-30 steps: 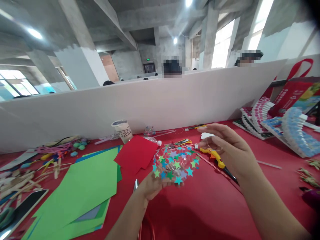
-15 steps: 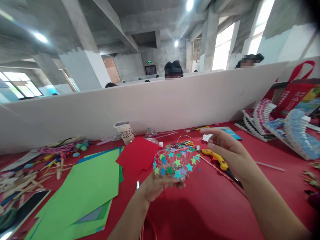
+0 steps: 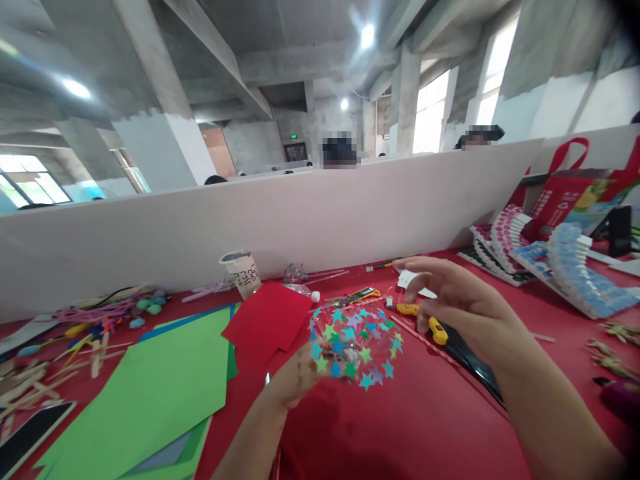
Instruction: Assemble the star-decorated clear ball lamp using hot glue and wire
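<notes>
My left hand (image 3: 301, 375) holds a clear, rounded plastic piece (image 3: 367, 353) dotted with blue, green and purple star stickers. The fingers show only in part through and behind the plastic, whose rounded side with the stars faces me. To its right hovers my right hand (image 3: 463, 303), fingers bent and apart, with nothing visible in them. Beneath the right hand lies a yellow-and-black tool (image 3: 439, 331), partly covered by the fingers. Beside it runs a thin striped stick (image 3: 415, 340). A yellow utility knife (image 3: 367, 294) rests just behind the plastic piece.
Green paper sheets (image 3: 170, 380) and red paper (image 3: 270, 320) cover the left of the red table. A paper cup (image 3: 241, 272) stands near the white partition (image 3: 300, 217). Wooden sticks (image 3: 45, 380) and a phone (image 3: 33, 437) lie far left; folded-paper pieces (image 3: 565, 267) stand right.
The starred plastic piece has turned in my left hand, hiding more of its fingers. My right hand stays raised, its fingers more bent. The view has shifted slightly.
</notes>
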